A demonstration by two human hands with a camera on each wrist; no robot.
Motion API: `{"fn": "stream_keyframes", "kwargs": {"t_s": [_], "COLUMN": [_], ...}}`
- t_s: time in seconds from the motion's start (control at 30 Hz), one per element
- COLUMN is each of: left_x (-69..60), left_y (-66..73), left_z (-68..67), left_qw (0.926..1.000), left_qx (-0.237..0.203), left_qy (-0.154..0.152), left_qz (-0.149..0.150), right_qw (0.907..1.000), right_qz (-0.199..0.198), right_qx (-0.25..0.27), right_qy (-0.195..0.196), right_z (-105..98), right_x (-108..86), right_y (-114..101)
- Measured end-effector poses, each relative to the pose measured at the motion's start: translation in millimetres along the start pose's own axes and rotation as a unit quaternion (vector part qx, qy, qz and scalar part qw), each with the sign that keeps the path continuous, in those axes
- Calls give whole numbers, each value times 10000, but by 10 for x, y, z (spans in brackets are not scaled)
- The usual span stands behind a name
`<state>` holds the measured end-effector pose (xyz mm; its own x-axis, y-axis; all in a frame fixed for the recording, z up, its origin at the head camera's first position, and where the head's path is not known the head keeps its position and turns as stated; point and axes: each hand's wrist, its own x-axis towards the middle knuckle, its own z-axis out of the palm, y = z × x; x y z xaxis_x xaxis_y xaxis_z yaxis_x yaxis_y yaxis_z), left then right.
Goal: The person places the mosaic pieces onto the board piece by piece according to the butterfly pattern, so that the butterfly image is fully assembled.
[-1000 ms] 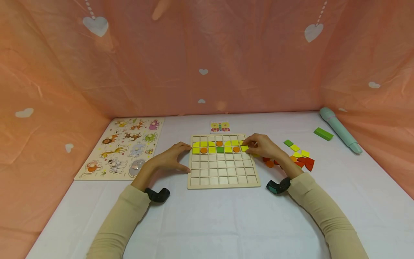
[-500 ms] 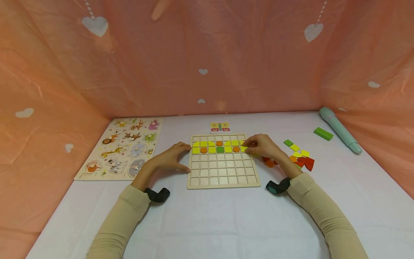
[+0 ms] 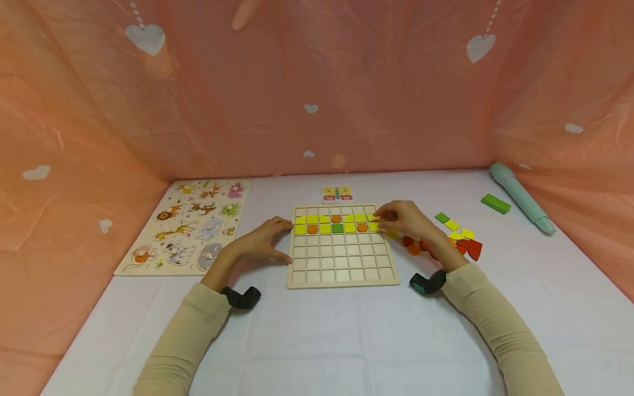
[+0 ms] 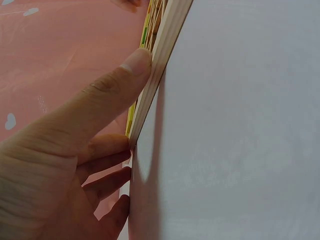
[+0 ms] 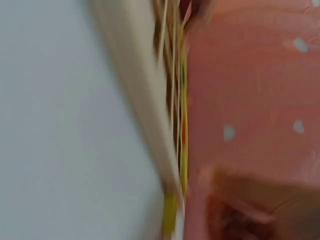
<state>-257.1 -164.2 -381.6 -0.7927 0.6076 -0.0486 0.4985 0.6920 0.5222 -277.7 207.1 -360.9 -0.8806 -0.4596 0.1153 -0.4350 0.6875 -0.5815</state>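
Note:
A wooden grid board (image 3: pixel 342 272) lies flat on the table. Two of its rows hold yellow tiles (image 3: pixel 300 229), orange discs (image 3: pixel 362 227) and one green square (image 3: pixel 337 228). My left hand (image 3: pixel 264 242) rests at the board's left edge; in the left wrist view its thumb (image 4: pixel 137 62) touches the side and its fingers are spread loosely. At the right end of the tile rows is my right hand (image 3: pixel 407 220), fingertips by the last yellow tile (image 3: pixel 373 226), with nothing visible between them. In the right wrist view that hand is blurred at the lower right.
Loose red, orange, yellow and green pieces (image 3: pixel 463 235) lie right of the board, partly behind the right wrist. A butterfly pattern card (image 3: pixel 337 194) sits behind it. An animal puzzle (image 3: pixel 198 220) is at left; a green block (image 3: pixel 496 203) and a mint microphone-shaped object (image 3: pixel 520 195) are at right.
My right hand has lifted slightly up and to the right from the last yellow tile, which now lies in the row's end cell. The left hand has stayed at the board's edge.

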Motion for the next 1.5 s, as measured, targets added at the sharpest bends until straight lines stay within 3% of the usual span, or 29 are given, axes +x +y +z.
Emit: {"fn": "stream_keyframes", "kwargs": {"t_s": [0.2,0.37,0.5,0.73,0.83,1.27,1.4,1.5], "left_x": [-6,-20,-25,-30,-30,-10,-2,4], "left_y": [8,9,12,16,14,19,7,6], "left_z": [-7,-15,-13,-2,0,-3,1,1], "left_qw": [10000,10000,10000,10000,9999,10000,10000,10000], "left_qx": [1,0,-31,-74,-95,-28,-33,-69], "left_qy": [16,28,27,24,41,31,14,6], "left_qz": [5,35,47,56,55,53,3,5], "right_qw": [9994,9993,9985,9961,9950,9958,9986,9998], "right_qz": [-86,211,520,341,343,508,400,101], "right_qx": [50,-96,-176,14,34,-245,-16,166], "right_qy": [325,281,55,-817,-941,-725,-353,-50], "right_z": [-304,-455,-473,-399,-366,-321,-329,-289], "right_x": [-84,-188,-290,-411,-420,-399,-314,-187], "right_y": [35,146,258,426,459,444,321,138]}}
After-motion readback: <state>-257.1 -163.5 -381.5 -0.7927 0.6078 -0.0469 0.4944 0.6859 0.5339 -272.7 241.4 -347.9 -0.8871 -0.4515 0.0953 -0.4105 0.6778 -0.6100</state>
